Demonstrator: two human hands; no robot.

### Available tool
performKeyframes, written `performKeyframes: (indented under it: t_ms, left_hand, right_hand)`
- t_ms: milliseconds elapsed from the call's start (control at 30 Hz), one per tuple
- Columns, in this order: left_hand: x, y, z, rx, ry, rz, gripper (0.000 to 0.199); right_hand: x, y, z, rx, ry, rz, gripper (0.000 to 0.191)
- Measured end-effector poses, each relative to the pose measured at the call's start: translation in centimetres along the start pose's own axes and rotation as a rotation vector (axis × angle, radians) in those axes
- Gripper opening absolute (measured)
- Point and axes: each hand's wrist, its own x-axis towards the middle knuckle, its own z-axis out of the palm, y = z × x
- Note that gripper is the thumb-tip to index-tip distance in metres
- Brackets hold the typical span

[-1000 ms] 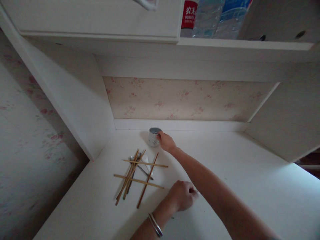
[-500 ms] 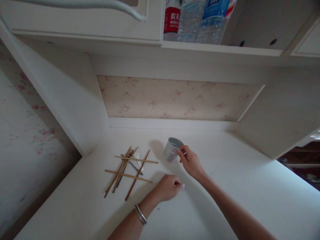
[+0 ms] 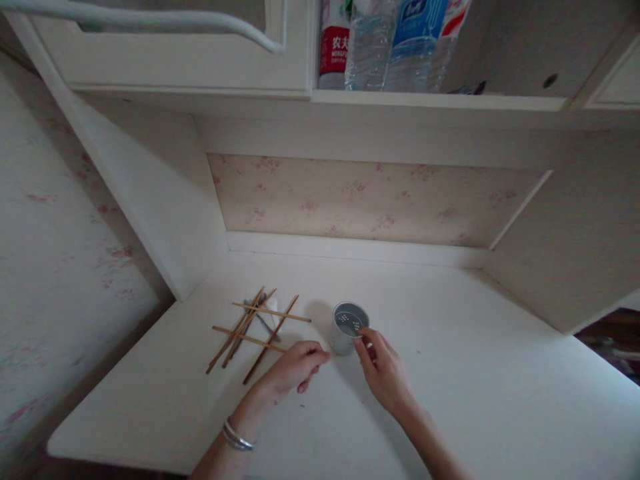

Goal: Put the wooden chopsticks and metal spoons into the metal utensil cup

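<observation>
My right hand (image 3: 383, 363) pinches the near right rim of a grey metal cup (image 3: 343, 338) with holes in its base. The cup stands upright on the white desk (image 3: 450, 400). My left hand (image 3: 299, 365), with a silver bangle at the wrist, is to the left of the cup, its fingers curled together; whether anything small is between them is hidden. Just beyond it lie several wooden chopsticks (image 3: 265, 343), crossed over one another. Under them are metal spoons (image 3: 261, 298) and a white spoon (image 3: 271, 308), partly covered.
Overhead, an open shelf holds a bottle with a red label (image 3: 334, 50) and clear plastic bottles (image 3: 367, 57). A cabinet door with a white handle (image 3: 150, 20) hangs at the upper left. Side panels bound the desk left and right.
The cup has come nearer and now stands more upright, still in my right hand. My left hand has moved left, towards the chopsticks. The head view has shifted slightly.
</observation>
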Motion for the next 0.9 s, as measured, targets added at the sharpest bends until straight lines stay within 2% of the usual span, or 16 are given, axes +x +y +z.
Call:
performKeyframes:
  t_ms: [167,300,433,567,733,900]
  left_hand:
    - [-0.5,1.2,-3.8,-0.093,0.338,0.048,0.033]
    - [0.4,1.9,-7.4,-0.069,0.479,-0.054,0.037]
    - [1.4,1.7,-9.7,0.064,0.594,-0.174,0.035]
    - [2.6,1.0,-10.6,0.148,0.606,-0.212,0.037]
    - [3.8,0.0,-11.4,0.173,0.589,-0.235,0.038]
    - [4.5,-0.3,-11.8,0.130,0.587,-0.237,0.027]
  right_hand:
    - [0.4,-0.2,0.1,0.022,-0.010,-0.026,0.032]
    - [0.0,0.4,0.7,0.081,0.011,-0.005,0.038]
    - [-0.8,1.5,1.4,0.187,0.171,0.080,0.047]
    - [-0.9,2.3,1.8,0.290,0.235,0.090,0.054]
    - [-0.9,2.6,2.1,0.316,0.235,0.074,0.056]
    - [-1.1,2.7,2.3,0.308,0.180,0.057,0.054]
